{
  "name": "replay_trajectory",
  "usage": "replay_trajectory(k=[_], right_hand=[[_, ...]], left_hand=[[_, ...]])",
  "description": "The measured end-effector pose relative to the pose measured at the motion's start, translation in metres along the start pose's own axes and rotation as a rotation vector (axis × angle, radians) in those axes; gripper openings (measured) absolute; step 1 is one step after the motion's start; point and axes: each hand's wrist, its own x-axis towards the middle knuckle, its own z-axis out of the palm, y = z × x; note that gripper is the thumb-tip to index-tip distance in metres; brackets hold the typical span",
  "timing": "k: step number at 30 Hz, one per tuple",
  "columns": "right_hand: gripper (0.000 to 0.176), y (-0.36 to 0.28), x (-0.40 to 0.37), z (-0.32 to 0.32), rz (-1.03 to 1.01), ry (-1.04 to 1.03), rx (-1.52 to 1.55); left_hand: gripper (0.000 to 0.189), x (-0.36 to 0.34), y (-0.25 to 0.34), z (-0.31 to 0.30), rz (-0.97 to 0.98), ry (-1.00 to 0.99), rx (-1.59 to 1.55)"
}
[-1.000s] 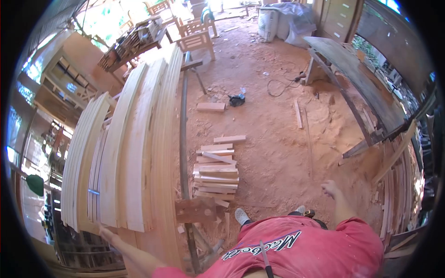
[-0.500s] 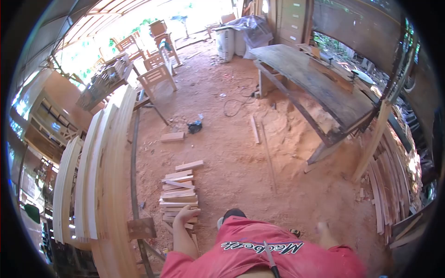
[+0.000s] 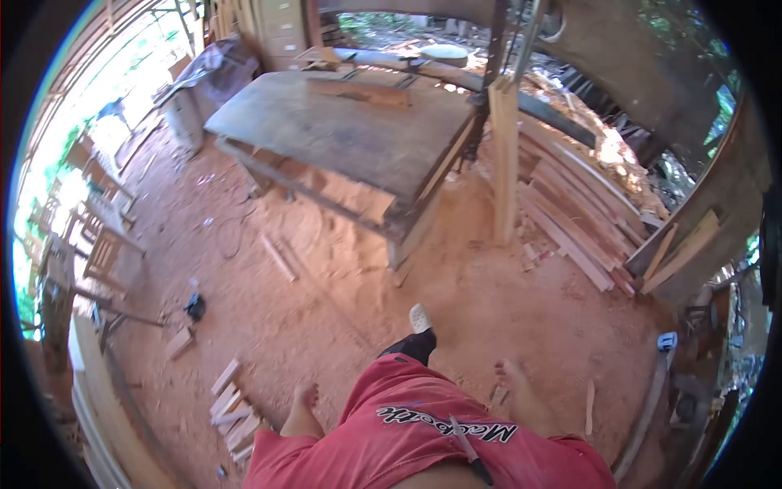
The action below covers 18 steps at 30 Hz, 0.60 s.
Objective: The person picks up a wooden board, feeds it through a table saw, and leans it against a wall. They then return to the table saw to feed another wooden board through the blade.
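My left hand (image 3: 305,396) hangs at my side, holding nothing that I can see, its fingers loose. Short wooden blocks (image 3: 232,414) lie in a row on the dusty ground to its left, apart from the hand. On the other side, my right hand (image 3: 508,375) hangs low over the ground with its fingers a little apart and nothing visible in it. Between my hands, a light-coloured shoe (image 3: 419,318) steps forward below a dark trouser leg.
A large worktable (image 3: 326,122) stands ahead above heaped sawdust (image 3: 342,204). Long boards (image 3: 578,212) are piled at the right beside an upright wooden post (image 3: 504,163). Pale planks (image 3: 102,407) run along the left edge, with wooden chairs (image 3: 102,248) beyond. A thin stick (image 3: 278,257) lies on the ground.
My view has turned right, so the table and board pile now sit further left. The wooden blocks have shifted toward the lower left. A foot has come forward, and my left hand is now away from the blocks.
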Motion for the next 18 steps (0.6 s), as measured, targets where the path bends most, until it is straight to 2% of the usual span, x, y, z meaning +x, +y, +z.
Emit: replay_trajectory(k=[2, 4, 6, 8, 9, 11, 12, 13, 14, 16, 18], right_hand=[[0.033, -0.044, 0.007, -0.012, 0.054, 0.048, 0.056], [0.030, -0.067, -0.026, -0.033, 0.063, 0.106, 0.170], [0.030, -0.096, 0.003, -0.054, 0.081, 0.101, 0.138], [0.029, -0.123, 0.030, -0.076, 0.118, 0.079, 0.106], [0.024, -0.144, 0.041, -0.085, 0.066, 0.080, 0.149], [0.023, -0.185, 0.055, -0.086, 0.013, 0.063, 0.198], [0.022, -0.216, 0.061, -0.088, 0.001, 0.015, 0.391], [0.022, -0.255, 0.070, -0.087, -0.016, -0.042, 0.578], [0.022, -0.294, 0.086, -0.088, -0.039, -0.070, 0.567], [0.033, -0.367, 0.116, -0.092, -0.281, -0.202, 0.610], [0.031, -0.456, 0.155, -0.086, -0.219, -0.193, 0.811]], left_hand=[[0.026, 0.027, 0.111, 0.038, 0.082, -0.020, 0.023], [0.032, 0.047, 0.187, 0.074, 0.206, -0.350, -0.219], [0.035, -0.022, 0.303, 0.121, 0.344, -0.333, -0.027], [0.044, -0.057, 0.375, 0.155, 0.452, -0.532, 0.099], [0.045, -0.070, 0.399, 0.171, 0.536, -0.625, 0.168], [0.046, -0.069, 0.422, 0.205, 0.630, -0.727, 0.281], [0.047, -0.054, 0.428, 0.226, 0.653, -0.734, 0.313], [0.046, -0.058, 0.433, 0.237, 0.624, -0.653, 0.327], [0.045, -0.061, 0.434, 0.247, 0.591, -0.568, 0.332], [0.041, -0.061, 0.419, 0.250, 0.527, -0.482, 0.137], [0.034, -0.050, 0.384, 0.248, 0.386, -0.224, -0.125]])
